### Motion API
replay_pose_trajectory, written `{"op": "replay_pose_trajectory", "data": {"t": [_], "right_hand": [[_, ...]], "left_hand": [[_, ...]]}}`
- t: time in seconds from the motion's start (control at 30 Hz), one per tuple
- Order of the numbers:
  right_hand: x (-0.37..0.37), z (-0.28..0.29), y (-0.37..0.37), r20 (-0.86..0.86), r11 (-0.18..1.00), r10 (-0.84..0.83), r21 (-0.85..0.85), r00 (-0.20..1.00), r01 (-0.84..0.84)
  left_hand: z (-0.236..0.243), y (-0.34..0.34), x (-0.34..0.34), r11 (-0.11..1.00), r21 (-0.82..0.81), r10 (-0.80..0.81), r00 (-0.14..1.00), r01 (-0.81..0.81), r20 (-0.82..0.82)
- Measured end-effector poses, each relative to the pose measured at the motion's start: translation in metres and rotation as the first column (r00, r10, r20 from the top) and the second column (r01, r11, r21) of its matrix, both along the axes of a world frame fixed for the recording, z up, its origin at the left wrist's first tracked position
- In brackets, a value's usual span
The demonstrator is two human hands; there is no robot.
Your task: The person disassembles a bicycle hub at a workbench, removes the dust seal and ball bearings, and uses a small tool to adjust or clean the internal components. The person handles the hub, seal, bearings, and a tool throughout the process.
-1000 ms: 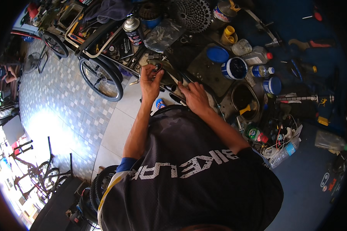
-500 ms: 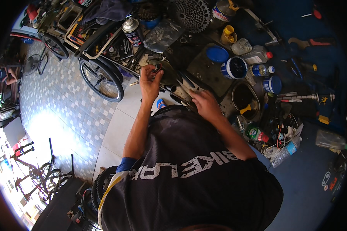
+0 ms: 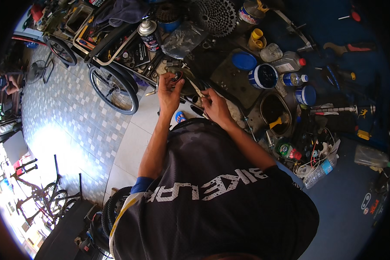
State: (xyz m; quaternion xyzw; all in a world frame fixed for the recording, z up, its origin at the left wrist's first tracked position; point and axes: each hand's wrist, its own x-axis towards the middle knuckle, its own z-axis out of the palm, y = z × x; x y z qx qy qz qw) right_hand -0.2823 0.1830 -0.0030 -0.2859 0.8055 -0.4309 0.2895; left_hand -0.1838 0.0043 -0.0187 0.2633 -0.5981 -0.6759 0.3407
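left hand (image 3: 169, 93) pinching small dark part (image 3: 176, 78), right hand (image 3: 216, 108) gripping thin metal tool (image 3: 198, 89), crowded bench edge (image 3: 247, 125)

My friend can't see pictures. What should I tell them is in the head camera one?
Seen from above, a person in a dark jersey works at a cluttered workbench: the left hand pinches a small dark ring-shaped part, and the right hand holds a thin pale metal tool towards it. Round blue-lidded tubs, a spray can and a toothed bicycle cassette lie about; a bicycle wheel stands on the tiled floor at left.
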Motion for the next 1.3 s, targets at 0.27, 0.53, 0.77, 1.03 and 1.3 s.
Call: {"op": "replay_pose_trajectory", "data": {"t": [0.27, 0.53, 0.77, 1.03, 1.3], "right_hand": [[0.000, 0.022, 0.032, 0.130, 0.993, -0.010, 0.115, 0.991, -0.005], [-0.012, 0.057, 0.046, -0.256, 0.997, 0.071, 0.031, 0.964, -0.066], [-0.004, 0.026, 0.008, -0.525, 0.971, 0.241, 0.127, 0.816, -0.205], [0.001, 0.011, 0.020, -0.488, 0.922, 0.383, 0.248, 0.784, -0.296], [-0.003, 0.016, 0.060, -0.408, 0.935, 0.349, 0.205, 0.843, -0.288]], "left_hand": [[-0.001, -0.001, 0.001, 1.000, -0.006, 0.024, 0.999, -0.024, 0.042], [-0.002, -0.002, 0.003, 1.000, 0.004, 0.007, 1.000, -0.007, 0.015], [-0.005, 0.000, 0.002, 0.999, -0.002, 0.036, 0.999, -0.036, 0.010], [-0.005, 0.002, 0.003, 0.999, -0.027, 0.032, 0.999, -0.032, 0.011], [-0.002, 0.005, 0.003, 0.998, -0.029, 0.049, 0.997, -0.047, 0.062]]}}
